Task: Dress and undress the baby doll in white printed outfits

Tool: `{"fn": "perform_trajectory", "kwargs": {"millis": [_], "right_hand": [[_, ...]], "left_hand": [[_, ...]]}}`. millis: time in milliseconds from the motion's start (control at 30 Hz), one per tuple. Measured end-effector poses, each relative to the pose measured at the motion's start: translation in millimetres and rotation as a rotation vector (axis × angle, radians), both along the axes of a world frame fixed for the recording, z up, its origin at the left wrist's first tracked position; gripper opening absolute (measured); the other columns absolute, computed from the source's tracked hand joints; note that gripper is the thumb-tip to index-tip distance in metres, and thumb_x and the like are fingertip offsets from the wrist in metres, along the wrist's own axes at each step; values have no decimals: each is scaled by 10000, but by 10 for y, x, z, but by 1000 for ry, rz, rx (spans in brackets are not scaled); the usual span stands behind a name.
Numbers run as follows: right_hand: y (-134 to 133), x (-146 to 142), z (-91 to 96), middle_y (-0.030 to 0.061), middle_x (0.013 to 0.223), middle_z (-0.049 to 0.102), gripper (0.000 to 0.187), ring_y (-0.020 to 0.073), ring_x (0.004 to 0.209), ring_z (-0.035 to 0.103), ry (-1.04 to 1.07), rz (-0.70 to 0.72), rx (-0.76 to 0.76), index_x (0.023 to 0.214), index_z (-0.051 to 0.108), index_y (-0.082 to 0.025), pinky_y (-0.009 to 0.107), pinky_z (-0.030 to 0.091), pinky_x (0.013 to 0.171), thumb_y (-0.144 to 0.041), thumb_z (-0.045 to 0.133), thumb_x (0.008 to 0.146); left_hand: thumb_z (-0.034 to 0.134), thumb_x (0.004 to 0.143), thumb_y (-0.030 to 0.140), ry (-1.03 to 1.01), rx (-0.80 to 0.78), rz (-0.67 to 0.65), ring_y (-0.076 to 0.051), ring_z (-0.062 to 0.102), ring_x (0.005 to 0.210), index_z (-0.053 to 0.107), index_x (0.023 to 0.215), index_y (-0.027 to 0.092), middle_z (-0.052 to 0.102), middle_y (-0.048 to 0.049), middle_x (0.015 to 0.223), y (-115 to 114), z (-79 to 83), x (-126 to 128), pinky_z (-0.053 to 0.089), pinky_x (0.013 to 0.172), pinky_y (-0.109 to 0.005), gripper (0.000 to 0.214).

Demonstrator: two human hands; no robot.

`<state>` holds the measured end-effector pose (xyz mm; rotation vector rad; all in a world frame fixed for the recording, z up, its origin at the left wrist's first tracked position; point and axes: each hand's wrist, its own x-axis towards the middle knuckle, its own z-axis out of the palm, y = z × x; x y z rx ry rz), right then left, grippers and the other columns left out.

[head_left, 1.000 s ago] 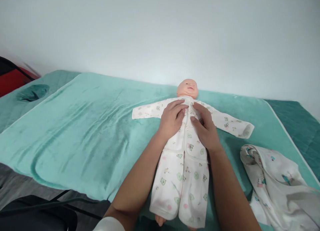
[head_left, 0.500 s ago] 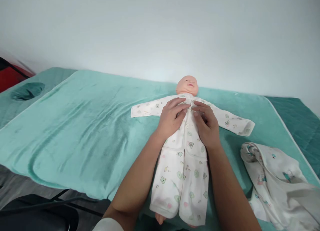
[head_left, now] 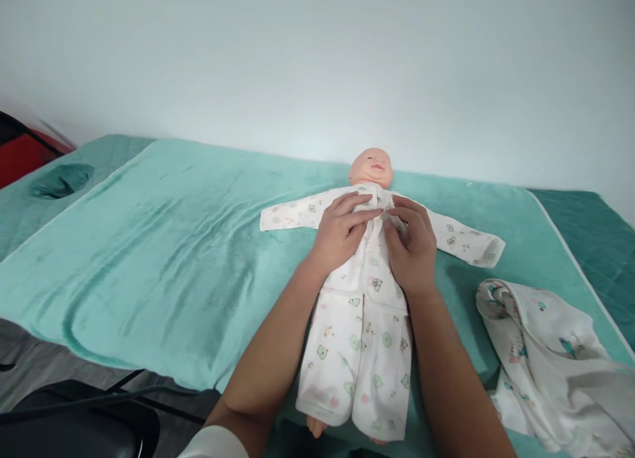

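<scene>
Both the left hand (head_left: 343, 229) and right hand (head_left: 411, 243) touch the printed jacket (head_left: 377, 273) of a doll (head_left: 371, 167) lying face-up on the green cover (head_left: 163, 246). Their fingers (head_left: 364, 215) bend near its upper front; whether they pinch cloth, I cannot tell. Uneven tugging could skew the front edges.
</scene>
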<state>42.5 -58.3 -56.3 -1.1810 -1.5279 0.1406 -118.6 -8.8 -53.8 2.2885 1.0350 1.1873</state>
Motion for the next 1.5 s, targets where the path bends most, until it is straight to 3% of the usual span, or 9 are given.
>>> {"fn": "perform_trajectory", "kwargs": {"millis": [133, 233, 400, 500, 600, 700, 900, 1267, 1500], "right_hand": [[4, -1, 9, 79, 1451, 572, 253, 268, 1345, 525, -20, 44, -50, 1219, 665, -299, 535, 465, 1104, -298, 532, 1003], [22, -1, -11, 83, 1430, 586, 204, 260, 1342, 523, 21, 30, -88, 1138, 682, -277, 537, 418, 1148, -332, 535, 1007], [48, 13, -62, 88, 1311, 642, 171, 242, 1260, 578, 235, -33, -144, 944, 639, -234, 480, 459, 1087, -366, 545, 999], [22, 8, -42, 73, 1309, 646, 180, 240, 1261, 578, 278, -45, -124, 879, 626, -229, 477, 437, 1101, -351, 559, 994], [-24, -21, 15, 64, 1339, 638, 203, 246, 1292, 562, 211, 2, -72, 840, 645, -234, 494, 417, 1127, -333, 561, 996], [-48, -44, 53, 43, 1354, 644, 213, 253, 1323, 540, 93, 74, -63, 823, 659, -247, 523, 412, 1143, -331, 566, 996], [-38, -24, 58, 8, 1283, 696, 340, 257, 1342, 527, 28, 157, -42, 683, 661, -255, 565, 387, 1166, -305, 557, 1003], [-70, 1, 83, 7, 1295, 694, 330, 255, 1236, 602, 72, 204, -81, 721, 697, -257, 527, 447, 1104, -330, 546, 1005], [-72, -6, 87, 4, 1302, 693, 325, 261, 1237, 601, 42, 199, -91, 725, 715, -264, 529, 454, 1094, -342, 557, 999]], "left_hand": [[457, 940, 93, 101, -9, -18, -230, 458, 1440, 755, 1159, 312, 616, -7, 1450, -21, 40, -1, 398, 1211, -487, 430], [457, 952, 110, 113, -20, -25, -228, 454, 1449, 752, 1145, 321, 611, -2, 1456, -29, 50, 10, 389, 1217, -492, 412], [501, 929, 99, -64, -112, -33, -186, 544, 1365, 745, 1058, 270, 653, -28, 1388, -48, 109, -27, 437, 1194, -428, 325], [584, 915, 148, -45, -216, -161, -206, 501, 1421, 723, 960, 246, 604, -32, 1459, -54, 196, -126, 411, 1222, -451, 176], [625, 925, 231, 68, -262, -300, -240, 362, 1530, 714, 909, 253, 511, -5, 1558, -49, 277, -228, 352, 1257, -524, 93], [663, 913, 272, 122, -283, -345, -269, 306, 1560, 710, 866, 258, 486, 15, 1579, -44, 321, -280, 384, 1226, -579, 69], [673, 908, 286, 139, -299, -394, -282, 266, 1578, 725, 884, 268, 465, 19, 1594, -15, 317, -308, 479, 1155, -565, 60], [702, 888, 291, 73, -362, -403, -270, 269, 1577, 751, 893, 279, 489, 20, 1577, 15, 281, -336, 529, 1117, -495, 51], [723, 860, 251, 42, -352, -359, -278, 321, 1552, 713, 789, 239, 529, 2, 1545, -23, 297, -298, 461, 1173, -544, 72]]}}
